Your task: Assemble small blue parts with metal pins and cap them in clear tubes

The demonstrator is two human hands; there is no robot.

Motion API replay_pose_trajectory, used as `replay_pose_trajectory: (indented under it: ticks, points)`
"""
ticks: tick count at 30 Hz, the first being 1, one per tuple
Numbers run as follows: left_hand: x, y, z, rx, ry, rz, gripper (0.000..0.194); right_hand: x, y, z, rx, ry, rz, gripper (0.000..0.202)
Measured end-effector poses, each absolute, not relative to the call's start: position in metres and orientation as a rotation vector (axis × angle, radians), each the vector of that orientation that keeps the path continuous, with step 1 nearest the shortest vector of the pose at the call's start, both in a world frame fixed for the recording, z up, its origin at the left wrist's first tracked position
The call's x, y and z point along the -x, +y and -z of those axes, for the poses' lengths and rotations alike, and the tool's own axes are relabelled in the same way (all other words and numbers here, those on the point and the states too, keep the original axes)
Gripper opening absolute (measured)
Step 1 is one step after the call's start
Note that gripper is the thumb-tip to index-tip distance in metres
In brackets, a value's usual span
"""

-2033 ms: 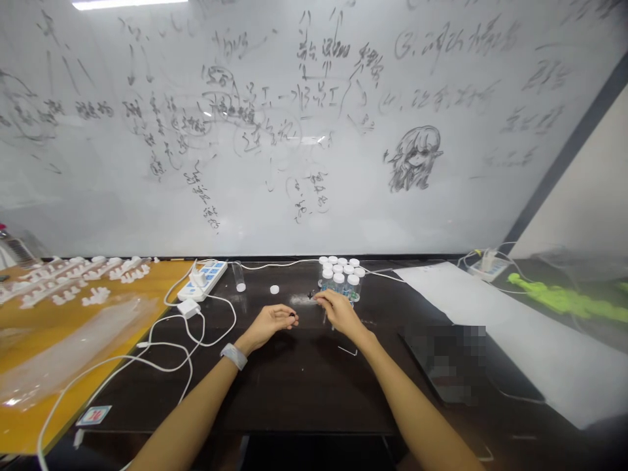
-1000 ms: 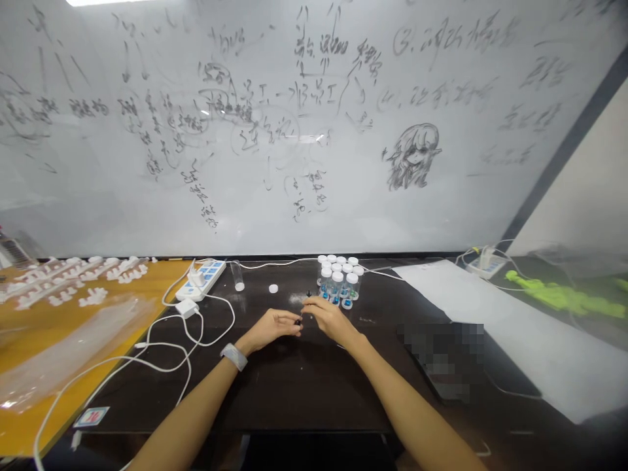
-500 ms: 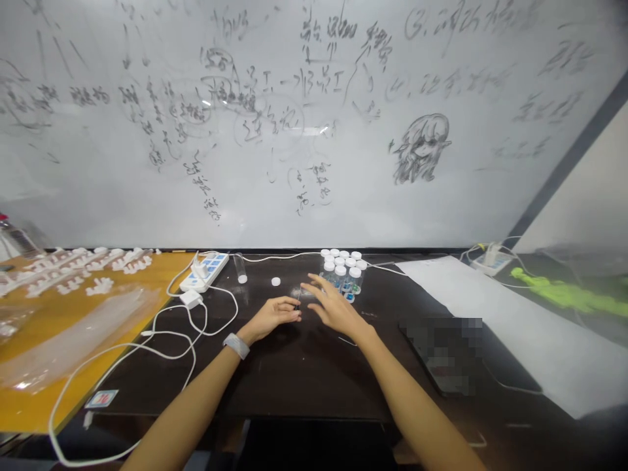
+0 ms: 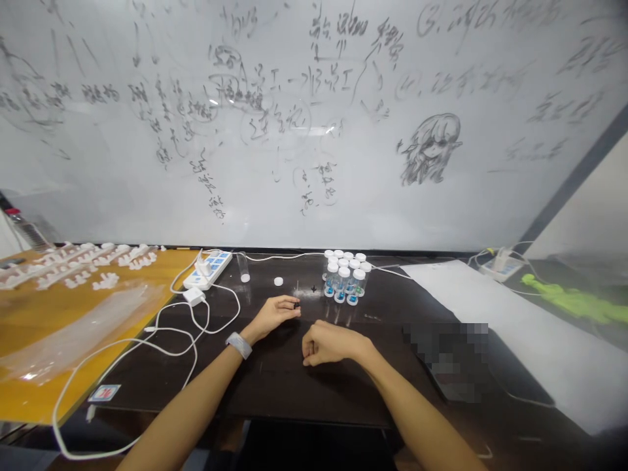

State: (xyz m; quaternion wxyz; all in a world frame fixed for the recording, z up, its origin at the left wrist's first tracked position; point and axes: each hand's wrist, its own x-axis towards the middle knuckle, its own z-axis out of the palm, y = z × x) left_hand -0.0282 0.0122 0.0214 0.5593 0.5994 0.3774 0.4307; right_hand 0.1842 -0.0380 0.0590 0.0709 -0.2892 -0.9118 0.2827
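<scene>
My left hand [image 4: 275, 316] pinches a small black piece [image 4: 297, 305] with a thin upright pin between thumb and fingertips, just above the dark table. To its right, my right hand [image 4: 330, 343] is low over the table, fingers curled together; whatever they hold, if anything, is hidden. A small black star-shaped part [image 4: 314, 288] lies beyond the hands. Farther right stand several clear bottles [image 4: 342, 288] with white caps and blue bits inside. A loose white cap [image 4: 279, 281] lies behind my left hand, and a clear tube [image 4: 243, 267] stands left of it.
A power strip [image 4: 209, 269] with looping white cables [image 4: 195, 347] is on the left. Beyond are an orange surface [image 4: 176, 275], a plastic bag [image 4: 93, 333] and white branched parts [image 4: 105, 281]. On the right are a blurred dark object [image 4: 449, 363] and white paper [image 4: 441, 278].
My right hand has drawn back toward me from beside my left fingertips, and its spread fingers have curled closed. The black star-shaped part now shows. The left hand stays nearly in place.
</scene>
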Motion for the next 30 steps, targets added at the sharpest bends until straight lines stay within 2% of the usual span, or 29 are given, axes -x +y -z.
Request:
replay_pose_trajectory:
  ticks: [11,21,30]
  points:
    - [0.027,0.013,-0.021,-1.446,0.949,-1.029,0.049,-0.179,-0.044,-0.058,0.893,-2.776,-0.592,0.010]
    - [0.026,0.019,-0.014,-1.533,0.985,-1.100,0.045,-0.166,-0.011,-0.035,1.115,-1.775,-0.676,0.022]
    - [0.021,0.016,-0.012,-1.620,0.985,-1.133,0.044,-0.155,-0.012,-0.022,1.191,-1.651,-0.539,0.023]
